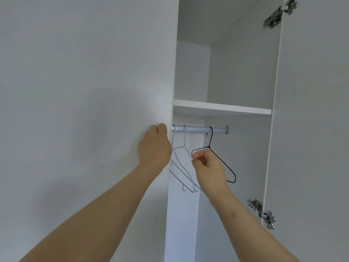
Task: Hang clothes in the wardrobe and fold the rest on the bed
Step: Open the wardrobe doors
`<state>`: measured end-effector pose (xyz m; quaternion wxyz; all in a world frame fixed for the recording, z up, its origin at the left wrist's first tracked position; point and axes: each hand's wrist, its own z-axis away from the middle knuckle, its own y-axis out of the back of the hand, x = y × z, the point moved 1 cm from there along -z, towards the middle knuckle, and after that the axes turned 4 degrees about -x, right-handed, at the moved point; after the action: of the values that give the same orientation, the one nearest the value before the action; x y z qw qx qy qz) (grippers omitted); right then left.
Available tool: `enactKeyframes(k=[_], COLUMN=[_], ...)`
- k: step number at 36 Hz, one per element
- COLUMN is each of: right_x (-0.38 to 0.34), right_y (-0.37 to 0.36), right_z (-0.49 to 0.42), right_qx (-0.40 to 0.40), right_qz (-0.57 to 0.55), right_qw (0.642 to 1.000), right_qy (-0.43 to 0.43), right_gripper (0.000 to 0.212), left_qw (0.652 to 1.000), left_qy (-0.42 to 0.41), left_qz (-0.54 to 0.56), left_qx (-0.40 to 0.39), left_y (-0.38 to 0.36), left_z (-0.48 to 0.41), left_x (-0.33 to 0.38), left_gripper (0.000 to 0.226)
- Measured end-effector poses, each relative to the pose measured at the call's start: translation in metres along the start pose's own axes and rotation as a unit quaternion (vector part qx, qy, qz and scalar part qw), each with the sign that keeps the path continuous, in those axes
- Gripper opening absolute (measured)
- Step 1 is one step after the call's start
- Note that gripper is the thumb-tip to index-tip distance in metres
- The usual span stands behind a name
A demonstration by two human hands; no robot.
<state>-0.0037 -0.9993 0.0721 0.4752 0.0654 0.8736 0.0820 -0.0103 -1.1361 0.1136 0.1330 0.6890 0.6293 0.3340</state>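
White wardrobe (241, 76) surfaces fill the view, its door (311, 110) swung open right of the rail (198, 128). Nearest, two bare forearms reach up. The left hand (154, 146), left of the rail and just below its end, curls its fingers round the front edge of the panel (85, 72). The right hand (209, 167), below the rail, pinches the wire of a black hanger (225, 164) hooked over the rail's right part. Two grey hangers (184, 173) hang from its left part. A shelf (221, 108) lies just above the rail. Two metal hinges (264, 212) sit on the door.
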Motion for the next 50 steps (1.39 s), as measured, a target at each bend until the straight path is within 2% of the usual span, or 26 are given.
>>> enactKeyframes(k=[6, 12, 17, 24, 29, 34, 41, 46, 50], right_x=[-0.001, -0.020, -0.048, -0.087, -0.107, -0.126, -0.148, -0.165, -0.174], right_y=[0.000, -0.004, -0.011, -0.010, -0.012, -0.031, -0.074, -0.107, -0.135], right_z=[0.016, 0.045, 0.080, 0.129, 0.151, 0.169, 0.194, 0.210, 0.225], right_qx=[-0.027, -0.083, -0.172, -0.307, -0.398, -0.458, -0.502, -0.520, -0.541], right_qz=[-0.044, -0.096, -0.153, -0.191, -0.184, -0.182, -0.201, -0.213, -0.207], right_qw=[0.999, 0.992, 0.973, 0.929, 0.892, 0.860, 0.825, 0.808, 0.792], right_qy=[-0.012, -0.003, 0.022, 0.076, 0.108, 0.131, 0.164, 0.179, 0.191], right_gripper=[0.023, 0.026, 0.028, 0.041, 0.053, 0.053, 0.053, 0.054, 0.055], left_qw=[0.998, 0.987, 0.968, 0.942, 0.934, 0.933, 0.933, 0.932, 0.917], left_qy=[-0.005, -0.016, -0.005, 0.032, 0.042, 0.061, 0.094, 0.123, 0.141], left_qz=[0.040, 0.146, 0.239, 0.328, 0.346, 0.342, 0.326, 0.308, 0.318], left_qx=[0.048, 0.068, 0.071, 0.065, 0.073, 0.094, 0.120, 0.146, 0.196], left_y=[0.027, 0.076, 0.118, 0.167, 0.198, 0.227, 0.255, 0.278, 0.296], left_z=[0.031, 0.075, 0.111, 0.147, 0.171, 0.196, 0.232, 0.250, 0.258], left_x=[0.008, 0.009, 0.006, -0.007, -0.024, -0.040, -0.068, -0.087, -0.100], left_gripper=[0.022, 0.018, 0.022, 0.031, 0.028, 0.028, 0.031, 0.044, 0.029])
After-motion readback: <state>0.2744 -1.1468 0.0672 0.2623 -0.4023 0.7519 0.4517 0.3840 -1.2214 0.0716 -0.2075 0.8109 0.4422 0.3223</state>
